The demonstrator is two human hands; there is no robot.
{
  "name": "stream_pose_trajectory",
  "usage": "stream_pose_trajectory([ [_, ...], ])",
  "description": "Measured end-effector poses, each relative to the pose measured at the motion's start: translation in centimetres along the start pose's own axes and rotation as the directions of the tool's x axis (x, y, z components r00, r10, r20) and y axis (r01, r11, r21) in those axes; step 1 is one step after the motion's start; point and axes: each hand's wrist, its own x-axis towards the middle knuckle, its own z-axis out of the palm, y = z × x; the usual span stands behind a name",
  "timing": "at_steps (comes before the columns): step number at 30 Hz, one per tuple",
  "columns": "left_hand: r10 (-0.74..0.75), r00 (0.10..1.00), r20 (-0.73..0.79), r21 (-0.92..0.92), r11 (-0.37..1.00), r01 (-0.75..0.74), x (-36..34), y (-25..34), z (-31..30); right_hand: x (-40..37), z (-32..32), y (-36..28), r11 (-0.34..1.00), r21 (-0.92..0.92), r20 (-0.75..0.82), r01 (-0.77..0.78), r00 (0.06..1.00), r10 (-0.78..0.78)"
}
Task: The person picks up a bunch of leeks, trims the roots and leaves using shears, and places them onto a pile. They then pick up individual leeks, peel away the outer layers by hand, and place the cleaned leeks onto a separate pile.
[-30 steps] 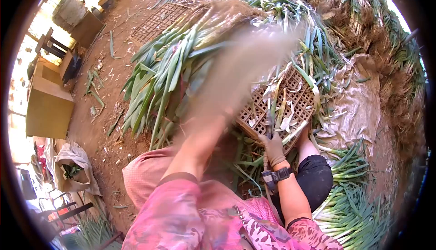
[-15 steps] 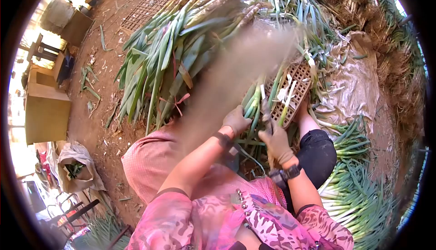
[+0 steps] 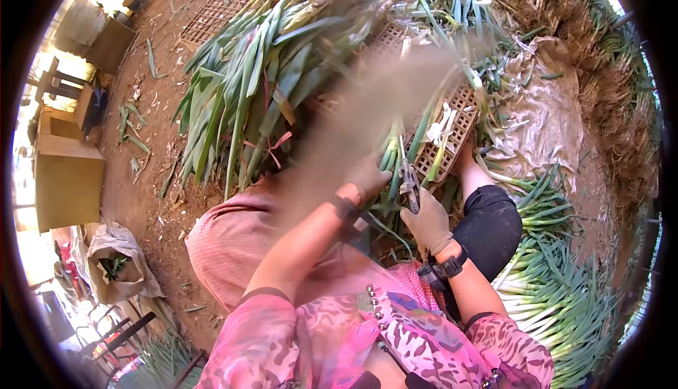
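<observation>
Left hand (image 3: 367, 175) now on leeks (image 3: 390, 154)

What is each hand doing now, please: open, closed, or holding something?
Left hand: closed around green leek stalks.
Right hand: closed on a small dark tool, probably a blade.

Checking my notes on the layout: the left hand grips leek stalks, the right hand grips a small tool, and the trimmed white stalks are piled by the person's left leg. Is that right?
Not quite. The head view shows the trimmed white stalks piled by the right leg. The left hand does grip leek stalks, the right hand a small tool.
</observation>
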Motion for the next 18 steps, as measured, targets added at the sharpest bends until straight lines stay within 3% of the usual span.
stream_pose_trajectory([
  [4, 0.023, 0.999, -0.024, -0.127, 0.992, -0.026, -0.8, 1.3, -1.3, -1.0, 0.0, -0.4, 0.999, 0.036, 0.006, 0.026, 1.0, -0.026],
  [8, 0.081, 0.995, -0.05, -0.111, 0.99, -0.086, -0.2, -0.1, -0.8, 0.8, 0.0, -0.9, 1.0, 0.006, 0.005, 0.024, 1.0, -0.024],
  [14, 0.066, 0.998, 0.007, -0.123, 0.99, -0.065, 0.0, -0.6, -1.0, 10.7, -0.1, -1.7, 0.985, -0.17, -0.069, 0.04, 0.996, -0.052],
  [16, 0.059, 0.998, 0.019, -0.135, 0.989, -0.056, 0.1, -1.0, -0.8, 14.0, -1.4, -2.4, 0.999, -0.025, -0.109, -0.03, 0.994, 0.027],
  [18, 0.096, 0.995, 0.037, -0.268, 0.96, -0.083, 0.6, -2.9, 0.2, 15.8, -1.6, -1.7, 0.992, -0.126, -0.19, -0.028, 0.982, 0.004],
])
